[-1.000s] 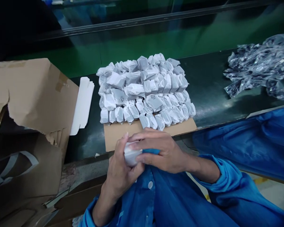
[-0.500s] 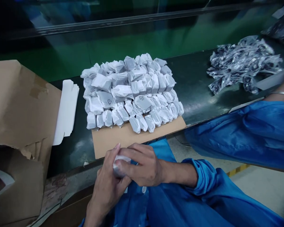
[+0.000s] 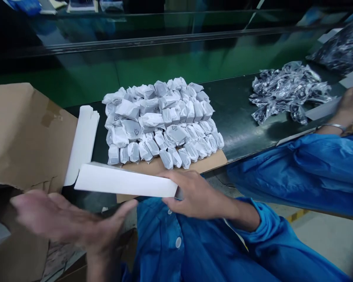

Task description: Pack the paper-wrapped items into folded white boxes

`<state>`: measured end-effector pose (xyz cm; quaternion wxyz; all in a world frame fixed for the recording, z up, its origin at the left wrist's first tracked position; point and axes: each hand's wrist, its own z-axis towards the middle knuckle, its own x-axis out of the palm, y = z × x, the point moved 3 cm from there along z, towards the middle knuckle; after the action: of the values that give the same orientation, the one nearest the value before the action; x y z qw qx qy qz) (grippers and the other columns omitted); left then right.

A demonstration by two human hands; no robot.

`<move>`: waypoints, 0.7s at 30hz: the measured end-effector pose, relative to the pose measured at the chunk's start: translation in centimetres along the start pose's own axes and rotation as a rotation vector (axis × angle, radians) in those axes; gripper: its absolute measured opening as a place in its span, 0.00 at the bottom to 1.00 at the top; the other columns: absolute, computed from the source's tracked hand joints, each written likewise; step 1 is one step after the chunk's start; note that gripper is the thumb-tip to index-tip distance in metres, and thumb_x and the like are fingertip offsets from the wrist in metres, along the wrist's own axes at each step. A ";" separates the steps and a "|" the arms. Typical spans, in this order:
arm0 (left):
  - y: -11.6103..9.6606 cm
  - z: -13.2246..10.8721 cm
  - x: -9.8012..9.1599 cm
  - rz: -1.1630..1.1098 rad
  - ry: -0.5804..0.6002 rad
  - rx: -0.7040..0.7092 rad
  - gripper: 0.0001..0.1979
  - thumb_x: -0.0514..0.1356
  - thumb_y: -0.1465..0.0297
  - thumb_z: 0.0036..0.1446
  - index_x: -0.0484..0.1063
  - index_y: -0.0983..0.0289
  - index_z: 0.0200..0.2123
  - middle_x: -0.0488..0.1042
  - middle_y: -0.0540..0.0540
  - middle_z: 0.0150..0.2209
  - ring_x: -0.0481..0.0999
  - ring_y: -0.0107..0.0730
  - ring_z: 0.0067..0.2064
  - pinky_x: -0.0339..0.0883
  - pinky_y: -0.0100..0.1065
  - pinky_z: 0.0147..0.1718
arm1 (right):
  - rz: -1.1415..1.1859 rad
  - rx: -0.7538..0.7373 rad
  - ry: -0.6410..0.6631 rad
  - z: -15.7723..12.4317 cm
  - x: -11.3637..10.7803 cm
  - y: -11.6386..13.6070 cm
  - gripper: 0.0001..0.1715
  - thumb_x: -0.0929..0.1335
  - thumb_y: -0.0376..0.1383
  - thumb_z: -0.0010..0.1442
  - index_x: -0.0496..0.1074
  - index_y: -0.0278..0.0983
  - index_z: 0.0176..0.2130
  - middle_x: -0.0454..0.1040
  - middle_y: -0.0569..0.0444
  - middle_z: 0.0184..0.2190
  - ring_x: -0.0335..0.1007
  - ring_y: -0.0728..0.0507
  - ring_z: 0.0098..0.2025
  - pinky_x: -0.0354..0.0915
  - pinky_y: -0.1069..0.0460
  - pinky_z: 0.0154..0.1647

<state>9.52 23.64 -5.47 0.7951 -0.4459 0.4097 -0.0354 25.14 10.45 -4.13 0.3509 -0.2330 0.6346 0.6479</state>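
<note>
My right hand (image 3: 194, 194) grips the right end of a long, narrow white box (image 3: 123, 181), thumb below and fingers over the top. The box lies nearly level above the front edge of the work surface. My left hand (image 3: 73, 221), blurred by motion, is open and holds nothing; its thumb stands apart from stretched fingers, below the box's left end. Behind the box, several rows of small grey items in white wrapping (image 3: 161, 113) are piled on a brown cardboard sheet (image 3: 214, 161). The box hides part of that sheet.
On the left stands a large torn cardboard box (image 3: 26, 133), with flat white cartons (image 3: 84, 141) leaning beside it. Crumpled clear plastic bags (image 3: 291, 90) lie to the right on the dark green surface (image 3: 235, 105). A co-worker's hand (image 3: 351, 103) holds white card at the far right.
My hands were together around a small whitish thing, mostly hidden. They have parted: the left has swung out leftward and opened, while the right now shows a long white box.
</note>
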 end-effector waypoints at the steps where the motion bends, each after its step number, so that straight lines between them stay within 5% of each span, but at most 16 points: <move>1: -0.2 -0.1 -0.5 0.083 0.047 0.096 0.28 0.66 0.52 0.56 0.68 0.53 0.57 0.75 0.56 0.55 0.74 0.51 0.58 0.73 0.51 0.52 | 0.033 0.016 0.116 0.7 -0.9 0.0 0.21 0.70 0.38 0.59 0.69 0.35 0.51 0.81 0.51 0.40 0.78 0.43 0.38 0.69 0.51 0.36; 4: -1.2 -0.5 -1.3 0.376 0.100 0.500 0.24 0.67 0.61 0.56 0.71 0.50 0.56 0.79 0.54 0.51 0.78 0.46 0.52 0.68 0.45 0.51 | 0.074 -0.071 0.376 2.3 -3.4 0.1 0.23 0.72 0.45 0.59 0.70 0.36 0.50 0.80 0.53 0.37 0.75 0.45 0.33 0.63 0.54 0.30; 6: -1.1 -0.5 -1.2 0.507 0.084 0.617 0.20 0.61 0.62 0.62 0.71 0.52 0.57 0.80 0.55 0.47 0.78 0.43 0.44 0.66 0.41 0.42 | 0.001 -0.034 0.274 3.4 -5.0 -0.8 0.26 0.70 0.49 0.63 0.69 0.37 0.54 0.80 0.53 0.40 0.75 0.46 0.35 0.62 0.54 0.31; 9: 0.3 0.1 0.0 0.681 0.009 0.425 0.21 0.55 0.57 0.66 0.70 0.62 0.56 0.78 0.62 0.43 0.75 0.47 0.39 0.61 0.41 0.34 | -0.386 0.265 -0.128 4.8 -7.1 -3.5 0.24 0.65 0.49 0.68 0.70 0.35 0.54 0.79 0.46 0.44 0.75 0.41 0.41 0.61 0.51 0.36; 11: 1.3 0.5 1.4 0.785 0.019 0.277 0.28 0.53 0.53 0.66 0.69 0.69 0.57 0.76 0.68 0.46 0.74 0.52 0.42 0.61 0.42 0.35 | -0.614 0.383 -0.219 5.5 -7.2 -5.1 0.24 0.66 0.49 0.68 0.72 0.32 0.51 0.79 0.42 0.42 0.75 0.36 0.44 0.60 0.49 0.37; 14: 1.9 0.7 3.3 0.843 0.095 0.248 0.35 0.51 0.50 0.65 0.64 0.73 0.62 0.74 0.72 0.49 0.74 0.56 0.44 0.63 0.44 0.36 | -0.697 0.366 -0.128 6.3 -6.4 -6.3 0.23 0.69 0.43 0.65 0.70 0.32 0.53 0.79 0.42 0.42 0.74 0.35 0.45 0.60 0.49 0.37; 18: 1.0 0.9 3.8 0.830 0.149 0.382 0.30 0.55 0.59 0.66 0.60 0.69 0.66 0.70 0.72 0.57 0.73 0.57 0.52 0.66 0.46 0.43 | -0.691 0.274 -0.045 6.1 -6.7 -6.0 0.33 0.69 0.43 0.64 0.62 0.31 0.63 0.78 0.42 0.45 0.73 0.35 0.45 0.60 0.49 0.38; 21: 0.1 1.1 3.8 0.806 0.200 0.498 0.27 0.57 0.64 0.65 0.62 0.63 0.65 0.69 0.70 0.59 0.73 0.55 0.53 0.68 0.46 0.44 | -0.650 0.099 0.082 6.0 -8.0 -5.6 0.29 0.63 0.37 0.69 0.60 0.36 0.66 0.77 0.45 0.47 0.72 0.39 0.45 0.57 0.51 0.36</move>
<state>12.77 22.86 -7.53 0.7848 -0.0424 0.6032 0.1358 35.34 14.81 -1.30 0.5244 -0.4316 0.5714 0.4606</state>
